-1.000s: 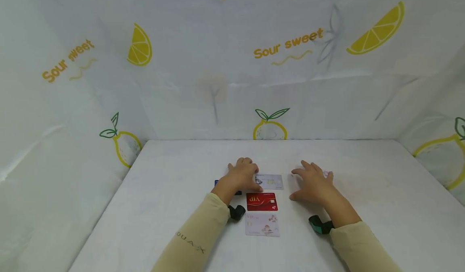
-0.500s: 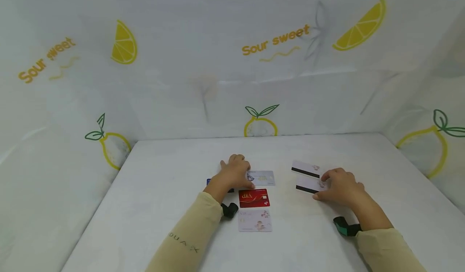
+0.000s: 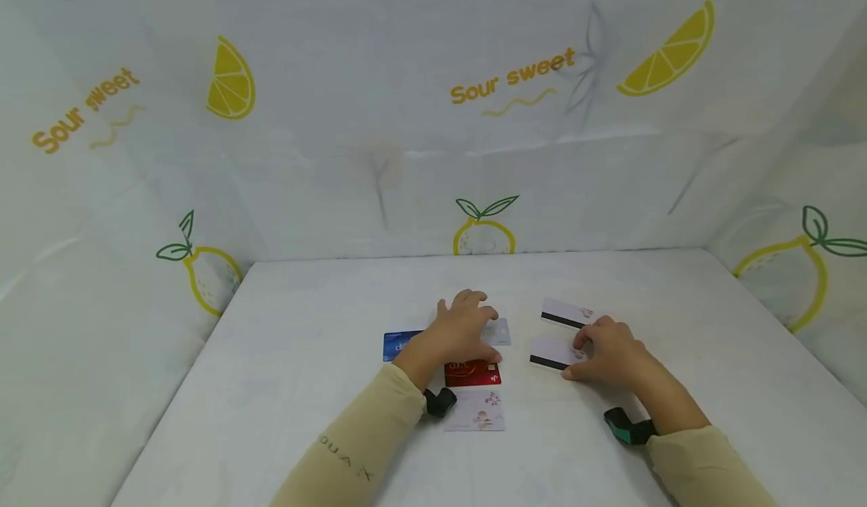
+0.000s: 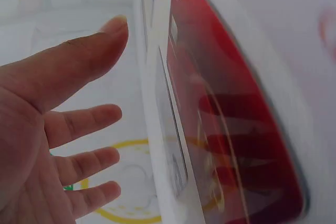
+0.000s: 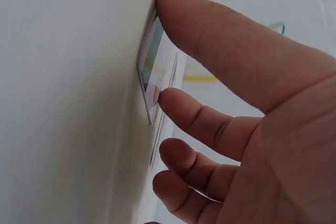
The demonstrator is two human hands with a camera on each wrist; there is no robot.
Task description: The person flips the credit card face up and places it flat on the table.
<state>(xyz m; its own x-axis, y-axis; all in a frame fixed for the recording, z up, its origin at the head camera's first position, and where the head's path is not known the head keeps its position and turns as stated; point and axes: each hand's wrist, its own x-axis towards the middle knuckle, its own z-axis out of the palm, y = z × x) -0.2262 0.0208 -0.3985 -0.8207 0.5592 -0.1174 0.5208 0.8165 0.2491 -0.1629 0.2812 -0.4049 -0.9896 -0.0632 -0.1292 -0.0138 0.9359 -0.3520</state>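
Note:
My left hand (image 3: 462, 332) hovers over the silver card (image 3: 497, 332) and the red card (image 3: 473, 374), hiding part of both. In the left wrist view its fingers (image 4: 86, 166) are straight and spread, with nothing between them and the thumb. My right hand (image 3: 609, 353) holds the lower of two white cards with a black stripe (image 3: 547, 350) by its right end, thumb at the near edge and index finger at the far edge. The other striped card (image 3: 558, 308) lies just behind it, its right corner close to the index finger.
A blue card (image 3: 395, 345) lies left of the left wrist, partly covered by it. A pale pink card (image 3: 476, 413) lies nearest on the white table (image 3: 271, 417). Black wrist mounts (image 3: 628, 426) sit on both wrists. A lemon-print sheet (image 3: 339, 153) rises behind.
My right hand first moved right to the striped cards, then slid the lower one left, away from the other. My left hand has shifted right, uncovering more of the blue card.

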